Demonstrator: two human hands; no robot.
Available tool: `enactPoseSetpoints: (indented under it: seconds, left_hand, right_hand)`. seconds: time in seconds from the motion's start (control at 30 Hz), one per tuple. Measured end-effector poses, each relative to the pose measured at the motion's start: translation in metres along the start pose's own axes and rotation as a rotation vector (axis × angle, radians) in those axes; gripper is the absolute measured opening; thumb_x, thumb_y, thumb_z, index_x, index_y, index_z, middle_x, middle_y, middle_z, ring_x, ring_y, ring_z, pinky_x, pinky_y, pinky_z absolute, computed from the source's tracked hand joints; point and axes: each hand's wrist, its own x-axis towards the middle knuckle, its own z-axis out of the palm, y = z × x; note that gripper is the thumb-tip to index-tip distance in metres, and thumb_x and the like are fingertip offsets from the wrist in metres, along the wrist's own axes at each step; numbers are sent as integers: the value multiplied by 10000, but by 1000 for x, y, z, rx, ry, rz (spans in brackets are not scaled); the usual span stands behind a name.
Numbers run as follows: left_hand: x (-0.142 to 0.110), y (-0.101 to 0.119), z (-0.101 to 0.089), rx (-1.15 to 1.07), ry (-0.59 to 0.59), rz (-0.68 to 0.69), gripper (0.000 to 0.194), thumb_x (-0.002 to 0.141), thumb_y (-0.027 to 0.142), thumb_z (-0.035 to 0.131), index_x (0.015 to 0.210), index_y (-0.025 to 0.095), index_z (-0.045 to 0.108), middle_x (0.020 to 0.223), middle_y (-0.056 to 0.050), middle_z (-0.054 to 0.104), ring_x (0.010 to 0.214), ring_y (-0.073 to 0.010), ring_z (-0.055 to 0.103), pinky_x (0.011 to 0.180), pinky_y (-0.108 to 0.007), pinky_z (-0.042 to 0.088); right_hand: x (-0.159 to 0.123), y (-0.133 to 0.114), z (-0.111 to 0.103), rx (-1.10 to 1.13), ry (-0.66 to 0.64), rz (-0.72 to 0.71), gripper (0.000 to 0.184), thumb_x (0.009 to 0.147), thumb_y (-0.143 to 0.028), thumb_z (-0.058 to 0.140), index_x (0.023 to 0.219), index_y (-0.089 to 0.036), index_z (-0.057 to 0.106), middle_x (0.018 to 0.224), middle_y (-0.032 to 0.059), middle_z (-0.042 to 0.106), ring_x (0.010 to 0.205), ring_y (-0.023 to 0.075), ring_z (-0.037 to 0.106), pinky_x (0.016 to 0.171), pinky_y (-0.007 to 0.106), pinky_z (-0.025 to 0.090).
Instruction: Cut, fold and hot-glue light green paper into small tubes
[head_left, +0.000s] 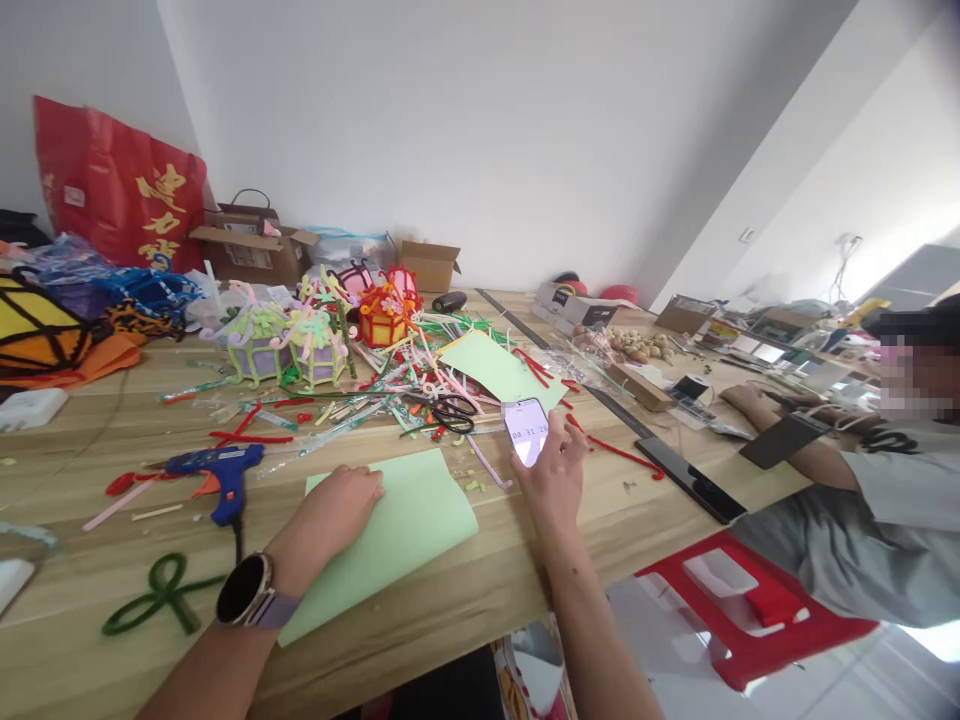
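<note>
My left hand, with a round watch on its wrist, lies on a light green sheet of paper. Its fingers rest flat on the sheet, partly turned from view. My right hand is at a smartphone, thumb at the lower left edge and fingers curled at the right side. Timer digits show on the lit screen. Just beyond the phone is a second green sheet. Black-handled scissors lie left of the phone. A blue glue gun rests left of the first sheet.
Pipe-cleaner lanterns stand among loose stems and scraps. A bent green pipe cleaner lies at front left. Cardboard boxes and a red bag line the wall. Another person's arm is at right, above a red stool.
</note>
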Motion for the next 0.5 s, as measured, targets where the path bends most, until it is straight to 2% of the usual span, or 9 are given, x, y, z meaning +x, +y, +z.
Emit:
enactPoseSetpoints:
  seconds: [0.13, 0.23, 0.43, 0.5]
  left_hand:
    - [0, 1, -2, 4, -5, -14, 348, 941, 193, 358, 1019, 104, 685, 1098, -162, 706, 1047, -289, 633, 953, -399, 449]
    - [-1, 2, -2, 6, -15, -22, 347, 945, 185, 357, 1019, 100, 686, 1095, -162, 706, 1050, -292, 632, 952, -397, 450]
    - [0, 1, 0, -3, 3, -17, 359, 953, 178, 350, 1029, 94, 690, 1118, -172, 700, 1069, -288, 626, 963, -393, 450]
    - [0, 0, 0, -3, 3, -12, 356, 952, 173, 352, 1022, 99, 693, 1113, -172, 702, 1067, -282, 629, 966, -393, 448]
  right_hand:
    - [0, -8, -10, -36, -226, 209, 760, 753, -278, 613, 1449, -163, 330, 1436, 209, 317, 1197, 338, 507, 921, 437, 483]
    - [2, -14, -18, -69, -365, 306, 782, 758, -293, 618, 1468, -183, 308, 1456, 193, 312, 1181, 341, 539, 869, 419, 503]
    - [5, -16, -21, -94, -490, 338, 848, 775, -320, 650, 1502, -170, 241, 1465, 208, 324, 1176, 328, 560, 871, 401, 496]
    - [5, -16, -21, -119, -514, 325, 825, 790, -332, 659, 1494, -157, 268, 1454, 217, 360, 1171, 340, 562, 895, 426, 481]
